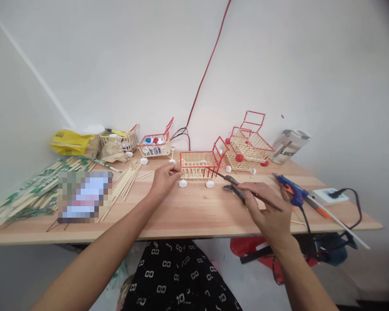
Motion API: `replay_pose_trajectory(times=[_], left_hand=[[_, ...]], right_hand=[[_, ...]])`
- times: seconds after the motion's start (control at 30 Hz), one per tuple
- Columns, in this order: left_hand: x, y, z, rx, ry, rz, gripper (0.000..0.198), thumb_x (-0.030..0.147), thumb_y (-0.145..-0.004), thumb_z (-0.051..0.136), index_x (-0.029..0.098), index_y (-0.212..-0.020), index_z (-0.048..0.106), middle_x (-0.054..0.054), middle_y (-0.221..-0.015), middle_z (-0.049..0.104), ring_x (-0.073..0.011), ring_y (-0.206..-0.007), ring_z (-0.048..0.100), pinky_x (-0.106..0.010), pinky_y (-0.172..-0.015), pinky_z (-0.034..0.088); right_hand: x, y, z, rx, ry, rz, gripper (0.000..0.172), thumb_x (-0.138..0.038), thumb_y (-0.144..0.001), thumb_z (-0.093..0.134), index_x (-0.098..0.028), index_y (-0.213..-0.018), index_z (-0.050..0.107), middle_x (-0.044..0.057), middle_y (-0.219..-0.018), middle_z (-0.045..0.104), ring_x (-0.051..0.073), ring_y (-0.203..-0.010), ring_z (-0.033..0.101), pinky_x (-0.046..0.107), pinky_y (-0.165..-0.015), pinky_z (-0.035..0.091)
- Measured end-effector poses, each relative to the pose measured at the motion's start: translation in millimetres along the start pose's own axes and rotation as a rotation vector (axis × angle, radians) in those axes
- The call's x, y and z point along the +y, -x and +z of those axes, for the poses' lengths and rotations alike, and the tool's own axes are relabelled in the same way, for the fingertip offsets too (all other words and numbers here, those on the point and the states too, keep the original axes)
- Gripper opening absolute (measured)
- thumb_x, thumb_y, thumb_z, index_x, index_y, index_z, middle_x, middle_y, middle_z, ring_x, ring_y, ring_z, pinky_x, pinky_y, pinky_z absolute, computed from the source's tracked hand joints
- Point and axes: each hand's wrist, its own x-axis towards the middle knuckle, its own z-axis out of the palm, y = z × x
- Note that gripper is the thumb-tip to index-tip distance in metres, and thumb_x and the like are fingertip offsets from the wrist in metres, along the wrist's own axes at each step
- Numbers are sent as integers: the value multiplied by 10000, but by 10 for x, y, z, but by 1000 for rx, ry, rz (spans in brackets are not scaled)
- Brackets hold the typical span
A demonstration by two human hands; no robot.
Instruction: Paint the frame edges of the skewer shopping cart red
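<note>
One red-trimmed stick cart point(196, 172) stands on the counter point(194, 220) between my left fingers point(173, 168), pinched on its end, and my right fingers point(253, 187), closed round a slim brush point(272, 204), with a blue glue gun point(292, 188) to their right.

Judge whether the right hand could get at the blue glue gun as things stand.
Probably yes: the blue glue gun lies close beside the right hand, and nothing visible stands between them. The hand holds a thin brush, though, so it would likely need to set that down first.
</note>
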Motion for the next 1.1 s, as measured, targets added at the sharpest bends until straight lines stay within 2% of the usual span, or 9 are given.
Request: replay_pose_trajectory(times=[0.37, 0.57, 0.8, 0.97, 1.1], left_hand=[[-3, -3, 1, -4, -10, 6, 35, 191, -704, 671, 164, -682, 678, -10, -754, 683, -149, -709, 616, -261, -669, 449], [-8, 11, 3, -7, -24, 10, 47, 203, -716, 666, 164, -693, 680, -12, -759, 680, -149, -710, 615, -261, -669, 450], [-8, 14, 3, -8, -25, 14, 60, 222, -716, 661, 169, -690, 674, -12, -756, 682, -152, -706, 612, -264, -662, 452], [-20, 6, 0, -14, -9, 24, 62, 223, -714, 661, 168, -689, 674, -9, -746, 678, -152, -702, 612, -266, -670, 465], [-43, 3, 3, -17, -7, 34, 63, 224, -718, 663, 170, -687, 671, -9, -748, 675, -151, -703, 611, -264, -673, 468]], right_hand=[[0, 16, 56, -3, -29, 12, 248, -66, -850, 603, -229, -1013, 695, 36, -937, 717, 163, -880, 682, 300, -786, 550], [-65, 29, 8, 15, 7, 3, 242, -61, -843, 608, -222, -1001, 694, 36, -919, 717, 160, -856, 681, 291, -779, 549], [-112, 42, 149, -99, 23, -43, 197, -91, -855, 594, -225, -973, 677, 19, -866, 723, 159, -841, 692, 288, -772, 548], [-95, 4, 229, -104, 86, -51, 152, -123, -879, 578, -226, -948, 666, 20, -852, 729, 153, -805, 699, 274, -737, 559], [-122, -55, 236, -107, 130, -51, 139, -143, -894, 565, -225, -938, 669, 23, -852, 731, 155, -801, 702, 284, -764, 561]])
